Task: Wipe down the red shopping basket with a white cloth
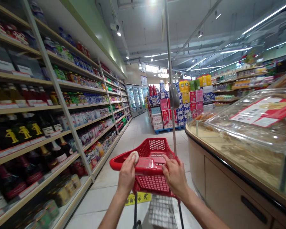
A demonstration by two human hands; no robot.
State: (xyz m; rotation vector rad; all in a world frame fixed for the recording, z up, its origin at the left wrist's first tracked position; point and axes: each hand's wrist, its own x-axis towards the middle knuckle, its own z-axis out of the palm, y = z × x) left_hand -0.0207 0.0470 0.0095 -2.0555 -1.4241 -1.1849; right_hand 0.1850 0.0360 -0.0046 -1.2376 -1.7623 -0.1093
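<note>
Two hands, one cart (one white wad).

Beyond your red cart, tiled floor lies open between the stocked shelving at left and the carton stack. Obstructions noted: a metal pole (nearly vertical) beside your right hand; a curved counter bounding your right.

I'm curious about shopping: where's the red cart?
In the head view, the red cart is at lower centre, between the left-side shelving and the right-side counter.
</note>
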